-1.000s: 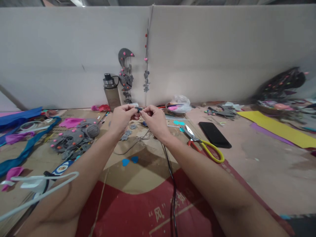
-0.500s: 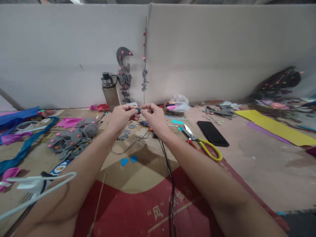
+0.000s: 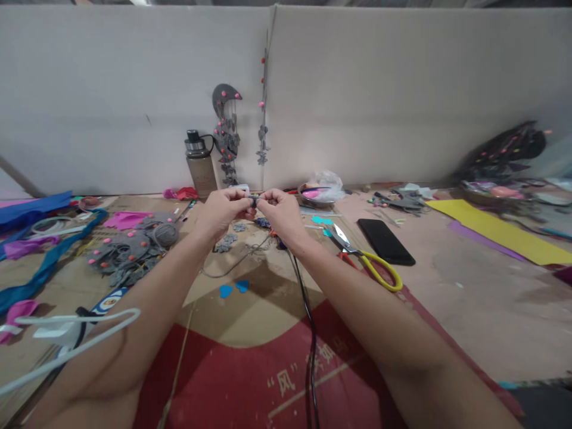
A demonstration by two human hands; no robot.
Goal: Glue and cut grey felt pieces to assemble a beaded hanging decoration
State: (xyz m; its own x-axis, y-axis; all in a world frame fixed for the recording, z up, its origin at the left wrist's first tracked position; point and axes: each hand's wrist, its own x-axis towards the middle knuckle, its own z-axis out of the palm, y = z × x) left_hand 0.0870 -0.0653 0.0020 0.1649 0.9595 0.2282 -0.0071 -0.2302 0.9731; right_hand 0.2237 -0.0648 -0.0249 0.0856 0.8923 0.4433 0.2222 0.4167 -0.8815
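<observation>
Over the middle of the cardboard, my left hand (image 3: 224, 213) and my right hand (image 3: 282, 217) meet fingertip to fingertip. Both are closed in a pinch on a small dark grey felt piece (image 3: 254, 201), whose shape is mostly hidden by the fingers. Below them lie grey felt flowers (image 3: 227, 241) and a loose grey cord (image 3: 232, 274). Two blue felt hearts (image 3: 226, 291) rest nearer to me. Scissors with yellow and red handles (image 3: 379, 271) lie to the right of my right wrist, with turquoise felt pieces (image 3: 322, 220) by their tip.
A black phone (image 3: 385, 241) lies right of the scissors. At the back stand a bottle (image 3: 201, 170) and a metal bowl (image 3: 319, 199) holding a plastic bag. Grey felt with pompoms (image 3: 127, 253) is piled on the left. A black cable (image 3: 308, 316) runs toward me; a white wire loop (image 3: 89, 339) crosses my left forearm.
Both hands have shifted very slightly right, and the fingers have turned the small grey piece a little between them. Other things stay put; the view has moved slightly.
</observation>
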